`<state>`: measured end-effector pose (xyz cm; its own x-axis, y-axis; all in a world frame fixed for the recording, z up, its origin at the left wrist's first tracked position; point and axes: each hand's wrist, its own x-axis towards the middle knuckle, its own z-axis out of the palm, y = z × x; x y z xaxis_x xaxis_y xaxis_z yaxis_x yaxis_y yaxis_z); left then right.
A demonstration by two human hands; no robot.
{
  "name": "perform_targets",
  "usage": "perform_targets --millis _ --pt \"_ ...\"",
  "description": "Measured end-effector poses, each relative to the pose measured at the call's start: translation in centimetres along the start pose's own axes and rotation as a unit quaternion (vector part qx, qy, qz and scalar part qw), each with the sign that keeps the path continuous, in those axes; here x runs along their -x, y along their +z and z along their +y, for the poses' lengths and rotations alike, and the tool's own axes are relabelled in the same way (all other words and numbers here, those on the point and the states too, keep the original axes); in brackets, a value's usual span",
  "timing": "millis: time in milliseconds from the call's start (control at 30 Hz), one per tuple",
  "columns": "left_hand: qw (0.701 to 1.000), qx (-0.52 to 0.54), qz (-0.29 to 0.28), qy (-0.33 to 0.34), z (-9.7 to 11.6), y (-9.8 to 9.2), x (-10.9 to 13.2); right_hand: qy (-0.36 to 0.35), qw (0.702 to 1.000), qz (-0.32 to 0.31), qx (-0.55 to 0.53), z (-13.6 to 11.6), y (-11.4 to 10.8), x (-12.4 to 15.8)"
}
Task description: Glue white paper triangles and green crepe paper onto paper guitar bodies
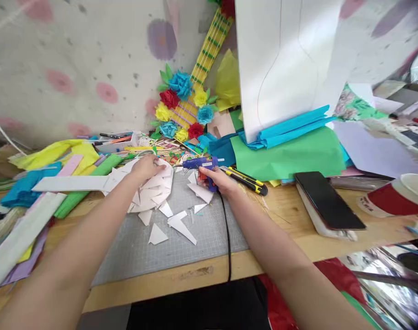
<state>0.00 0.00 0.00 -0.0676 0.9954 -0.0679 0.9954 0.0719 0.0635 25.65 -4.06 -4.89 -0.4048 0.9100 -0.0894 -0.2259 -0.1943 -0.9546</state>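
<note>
My right hand point(216, 178) is closed round the handle of a blue hot glue gun point(198, 162). The gun's nozzle points left, and its black cord point(227, 238) runs down over the table edge. My left hand point(147, 168) grips the upper part of a white card piece point(154, 195) with a rounded outline and a long strip-like neck to the left. Triangular flaps overlap across this piece. Under both hands lies a grey cutting mat point(136, 247), with loose white card scraps point(183, 228) on it.
Yellow-black cutters point(246, 181) lie right of the gun. Further right are a phone point(327, 199) and a paper cup point(398, 195). Behind stand a flower-covered yellow paper guitar point(184, 112) and a white board point(284, 59). Coloured paper point(288, 153) and long white strips point(26, 233) flank the mat.
</note>
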Motion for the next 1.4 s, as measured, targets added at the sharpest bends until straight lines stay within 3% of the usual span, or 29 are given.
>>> perform_targets --millis 300,567,800,900,1000,1133,1267,1400 --pt "1.0 0.009 -0.008 0.002 0.0 0.1 -0.1 -0.005 1.0 -0.007 0.01 0.3 -0.3 -0.1" --pt "0.998 0.063 0.022 -0.019 0.5 -0.5 0.7 -0.004 1.0 -0.002 -0.003 0.0 -0.1 0.0" --pt "0.978 0.157 0.137 -0.014 -1.1 -2.4 2.9 -0.018 0.998 0.034 -0.041 -0.1 -0.2 -0.1" --pt "0.972 0.17 0.148 0.068 -1.6 -1.8 4.9 -0.031 0.996 0.062 -0.048 0.0 -0.3 -0.4" --pt "0.963 0.165 0.1 0.191 -0.7 -0.5 7.1 -0.043 0.992 0.111 -0.048 0.3 -0.5 -0.8" --pt "0.949 0.132 0.03 0.284 3.1 1.4 9.1 -0.057 0.984 0.159 -0.049 0.6 -0.9 -1.1" --pt "0.916 0.076 -0.002 0.393 7.6 2.9 9.9 -0.07 0.979 0.179 -0.063 0.5 -1.0 -1.0" --pt "0.905 0.028 -0.01 0.424 9.7 3.5 10.2 -0.065 0.976 0.191 -0.083 0.2 -0.9 -0.8"
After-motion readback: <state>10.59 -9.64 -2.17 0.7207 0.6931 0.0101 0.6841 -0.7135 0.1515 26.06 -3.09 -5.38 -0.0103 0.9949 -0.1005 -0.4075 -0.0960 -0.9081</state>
